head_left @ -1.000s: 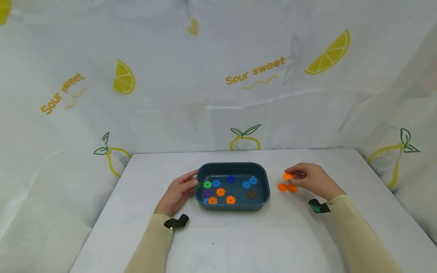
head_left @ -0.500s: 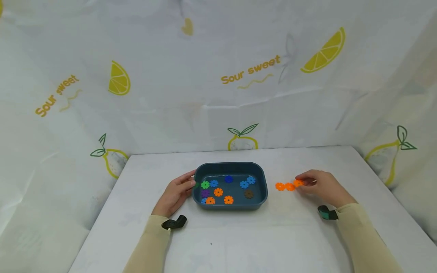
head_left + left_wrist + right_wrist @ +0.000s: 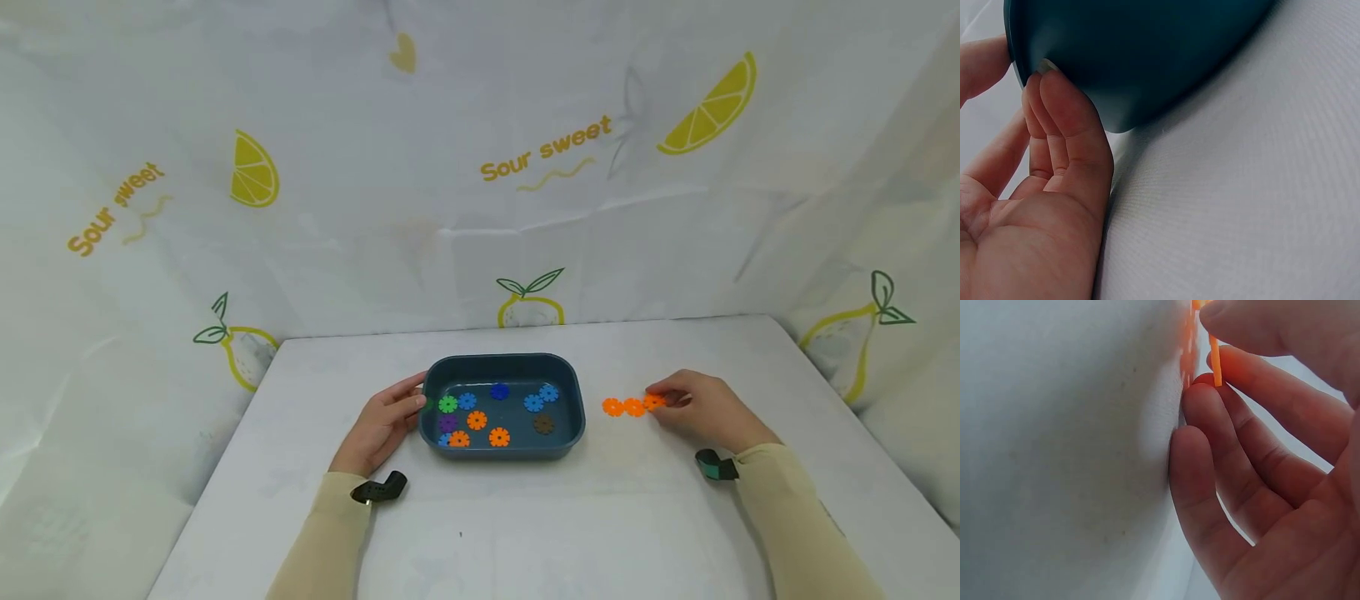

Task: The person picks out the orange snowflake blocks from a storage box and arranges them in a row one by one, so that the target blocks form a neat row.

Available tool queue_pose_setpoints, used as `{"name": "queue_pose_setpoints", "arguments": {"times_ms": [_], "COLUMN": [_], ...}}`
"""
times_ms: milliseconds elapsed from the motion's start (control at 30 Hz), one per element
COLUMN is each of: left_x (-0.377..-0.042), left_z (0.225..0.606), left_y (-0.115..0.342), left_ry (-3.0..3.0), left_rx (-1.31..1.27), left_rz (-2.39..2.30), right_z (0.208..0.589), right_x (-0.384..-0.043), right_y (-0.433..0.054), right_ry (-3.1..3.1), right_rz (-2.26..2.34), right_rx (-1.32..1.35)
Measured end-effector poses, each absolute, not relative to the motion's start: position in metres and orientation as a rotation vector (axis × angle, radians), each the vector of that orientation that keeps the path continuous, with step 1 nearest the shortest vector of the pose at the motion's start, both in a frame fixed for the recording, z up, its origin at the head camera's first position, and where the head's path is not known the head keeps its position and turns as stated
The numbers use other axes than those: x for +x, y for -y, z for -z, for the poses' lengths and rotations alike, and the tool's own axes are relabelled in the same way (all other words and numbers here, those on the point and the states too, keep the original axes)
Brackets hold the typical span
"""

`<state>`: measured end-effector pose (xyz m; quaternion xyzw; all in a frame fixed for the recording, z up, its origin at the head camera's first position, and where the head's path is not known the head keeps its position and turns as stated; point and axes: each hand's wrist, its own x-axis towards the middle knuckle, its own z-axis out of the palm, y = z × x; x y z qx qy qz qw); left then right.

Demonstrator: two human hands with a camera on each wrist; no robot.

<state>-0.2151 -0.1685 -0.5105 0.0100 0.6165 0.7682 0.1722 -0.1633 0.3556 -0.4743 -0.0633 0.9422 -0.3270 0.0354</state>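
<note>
My left hand (image 3: 381,425) holds the left end of a dark teal tray (image 3: 502,453), its fingers bent against the outer wall. In the left wrist view, the fingertips (image 3: 1054,78) touch the tray wall (image 3: 1129,69). Inside lie several notched plastic discs: green (image 3: 447,404), purple (image 3: 447,424), brown (image 3: 543,423), several blue and several orange. To the tray's right, my right hand (image 3: 708,408) pinches an orange notched disc (image 3: 655,402), seen edge-on in the right wrist view (image 3: 1215,359). That disc adjoins a row with two more orange discs (image 3: 613,407); whether they are joined is unclear.
Everything rests on a white-covered table (image 3: 540,525). A white cloth backdrop (image 3: 360,267) printed with lemons stands behind and at both sides. Black bands (image 3: 379,487) sit on both wrists.
The right hand has moved right and lowered its orange disc beside the other two, which now lie in a row. Over the last half second it stays nearly still. The left hand keeps to the tray.
</note>
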Motion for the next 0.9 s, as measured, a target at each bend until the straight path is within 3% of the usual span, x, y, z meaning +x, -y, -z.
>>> {"name": "queue_pose_setpoints", "arguments": {"times_ms": [900], "left_x": [-0.2153], "left_z": [0.5093], "left_y": [0.1679], "left_ry": [-1.753], "left_rx": [0.023], "left_rz": [-2.174], "right_z": [0.4741], "right_x": [-0.1648], "right_y": [-0.3560], "right_ry": [-2.912], "right_rz": [0.938], "right_rx": [-0.207]}}
